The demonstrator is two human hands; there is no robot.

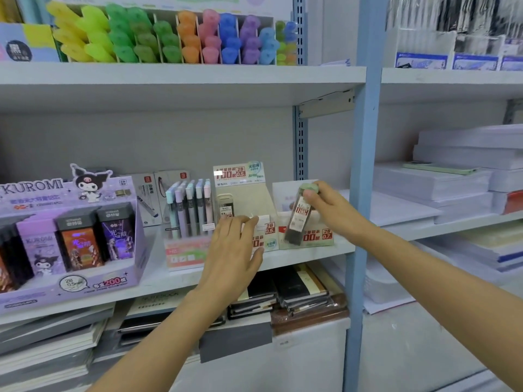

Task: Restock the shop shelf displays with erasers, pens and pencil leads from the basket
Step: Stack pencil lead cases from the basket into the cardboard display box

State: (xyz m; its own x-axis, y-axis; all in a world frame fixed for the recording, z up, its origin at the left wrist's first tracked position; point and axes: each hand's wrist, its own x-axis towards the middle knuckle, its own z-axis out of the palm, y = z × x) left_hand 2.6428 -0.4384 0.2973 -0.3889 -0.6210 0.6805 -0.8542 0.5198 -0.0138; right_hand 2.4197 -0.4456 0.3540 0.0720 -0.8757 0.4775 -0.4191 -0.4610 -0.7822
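My right hand (331, 210) pinches the pale green cap of a dark pencil lead tube (298, 222) and holds it upright over the cream 2B 0.7 display box (317, 236) on the middle shelf. My left hand (235, 250) rests with relaxed fingers on the front of the neighbouring 2B 0.5 display box (267, 230). One lead tube (225, 206) stands inside that box. The basket is out of sight.
Left of the boxes stand a pastel pen display (188, 210) and a purple Kuromi lead box (70, 236). Coloured highlighters (169, 38) fill the shelf above. Notebooks (297, 295) are stacked below; paper reams (452, 176) lie to the right. A blue shelf post (363, 165) divides the bays.
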